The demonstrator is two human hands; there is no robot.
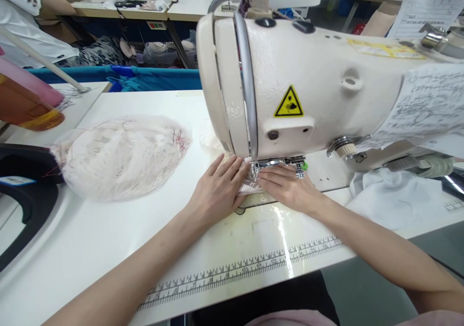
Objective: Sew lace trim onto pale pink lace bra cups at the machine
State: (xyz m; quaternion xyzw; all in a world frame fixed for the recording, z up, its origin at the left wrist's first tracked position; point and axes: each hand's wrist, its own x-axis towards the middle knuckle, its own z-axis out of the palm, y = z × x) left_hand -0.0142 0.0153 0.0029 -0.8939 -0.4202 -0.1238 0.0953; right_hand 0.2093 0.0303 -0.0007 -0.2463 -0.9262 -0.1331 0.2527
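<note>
A cream sewing machine (311, 79) stands over the table, its presser foot and needle area low in the middle of the view. Pale lace fabric (250, 185) lies beneath the foot, much of it covered by my hands. My left hand (219, 185) rests flat on the fabric's left side, fingers stretched toward the foot. Just right of the foot, my right hand (286, 185) lies on the fabric with its fingers extended to the left. The fingertips of both hands come close to the needle area, which is partly hidden.
A pile of pale lace (123, 156) with red threads lies left on the white table (119, 239). Beside it is a black curved object (32, 210). White cloth (395, 198) sits on the right. A printed ruler (246, 270) runs along the front edge. A person (29, 21) is at upper left.
</note>
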